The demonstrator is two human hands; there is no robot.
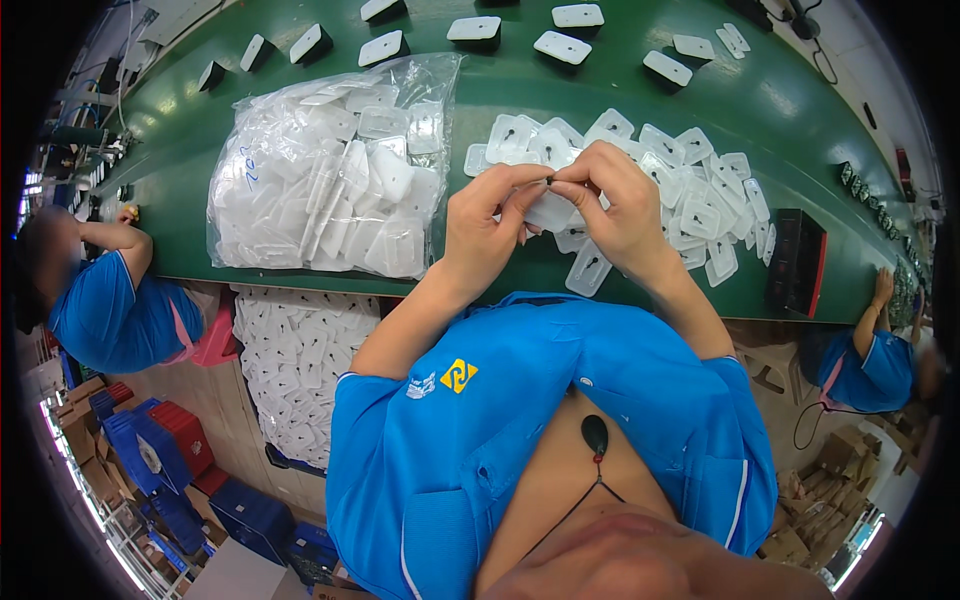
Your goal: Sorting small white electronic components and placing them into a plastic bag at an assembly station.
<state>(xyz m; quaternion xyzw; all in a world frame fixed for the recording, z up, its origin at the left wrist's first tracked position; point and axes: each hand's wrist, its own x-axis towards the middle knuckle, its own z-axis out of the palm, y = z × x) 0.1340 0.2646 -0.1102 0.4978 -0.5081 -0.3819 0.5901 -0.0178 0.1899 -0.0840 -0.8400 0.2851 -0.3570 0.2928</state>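
Green conveyor belt (560,90) carries white plastic pieces (700,200); left hand (485,230) and right hand (620,210) pinch one piece (552,210).

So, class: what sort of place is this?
Probably a factory assembly line: a long green belt carrying black blocks, a bag of white plastic pieces, and co-workers in blue shirts.

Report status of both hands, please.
Left hand and right hand: both grip one white plastic piece. Loose pile behind, bag at left.
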